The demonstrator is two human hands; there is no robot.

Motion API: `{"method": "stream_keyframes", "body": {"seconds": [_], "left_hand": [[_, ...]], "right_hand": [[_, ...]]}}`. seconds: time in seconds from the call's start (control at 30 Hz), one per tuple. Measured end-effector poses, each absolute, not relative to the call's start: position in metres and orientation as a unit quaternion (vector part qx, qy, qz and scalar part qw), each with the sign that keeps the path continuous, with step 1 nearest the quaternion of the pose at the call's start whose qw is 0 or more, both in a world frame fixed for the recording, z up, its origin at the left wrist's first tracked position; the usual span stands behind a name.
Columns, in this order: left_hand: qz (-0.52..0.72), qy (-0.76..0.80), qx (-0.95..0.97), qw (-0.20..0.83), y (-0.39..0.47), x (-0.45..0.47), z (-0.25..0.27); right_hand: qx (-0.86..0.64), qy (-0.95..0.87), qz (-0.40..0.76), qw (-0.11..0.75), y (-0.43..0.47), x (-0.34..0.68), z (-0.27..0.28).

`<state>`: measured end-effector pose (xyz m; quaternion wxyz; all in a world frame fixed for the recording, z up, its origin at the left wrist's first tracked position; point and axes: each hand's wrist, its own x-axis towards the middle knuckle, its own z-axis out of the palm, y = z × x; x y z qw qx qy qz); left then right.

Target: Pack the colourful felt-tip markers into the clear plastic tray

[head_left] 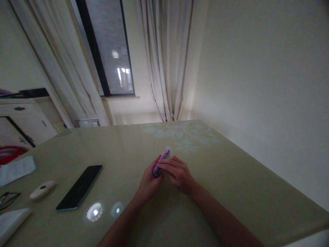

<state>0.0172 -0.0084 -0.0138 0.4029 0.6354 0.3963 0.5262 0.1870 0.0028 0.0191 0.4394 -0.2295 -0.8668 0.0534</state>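
Fingers (pixel 170 165) of your right hand (pixel 182 176) are lying close together against a small pink-and-dark item (pixel 166 154), below frame centre; whether they are pinching, cannot tell. Your left hand (pixel 149 181) is gripping it. Black phone (pixel 80 187) is resting lower left on the green table (pixel 120 147). Pale curtain (pixel 171 58) is hanging beyond, upper centre.

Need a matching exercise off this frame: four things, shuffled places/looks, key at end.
1. Phone
2. Pinkish item
3. Window
4. Oval object

A. Dark-framed, beyond the table
B. Pale, with one dark spot
C. In the left hand, right hand touching it
D. Lying flat, black face up

Pairs: 1-D, 2-C, 3-A, 4-B
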Motion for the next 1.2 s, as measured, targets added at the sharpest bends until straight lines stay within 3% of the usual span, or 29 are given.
{"method": "stream_keyframes", "body": {"seconds": [0.37, 0.63, 0.83, 0.97, 1.2], "left_hand": [[0.530, 0.384, 0.614, 0.442, -0.007, 0.017, -0.011], [0.524, 0.369, 0.626, 0.444, -0.004, 0.015, -0.011], [0.494, 0.388, 0.660, 0.413, -0.007, 0.015, -0.014], [0.485, 0.397, 0.670, 0.397, -0.010, 0.018, -0.015], [0.497, 0.408, 0.645, 0.414, -0.008, 0.017, -0.014]], "right_hand": [[-0.229, -0.832, 0.084, 0.498, 0.012, 0.182, -0.007], [-0.237, -0.836, 0.071, 0.490, 0.007, 0.180, -0.002], [-0.336, -0.799, 0.058, 0.495, 0.015, 0.199, 0.009], [-0.354, -0.814, 0.099, 0.450, 0.025, 0.211, 0.006], [-0.354, -0.771, 0.206, 0.488, 0.031, 0.201, -0.011]]}}
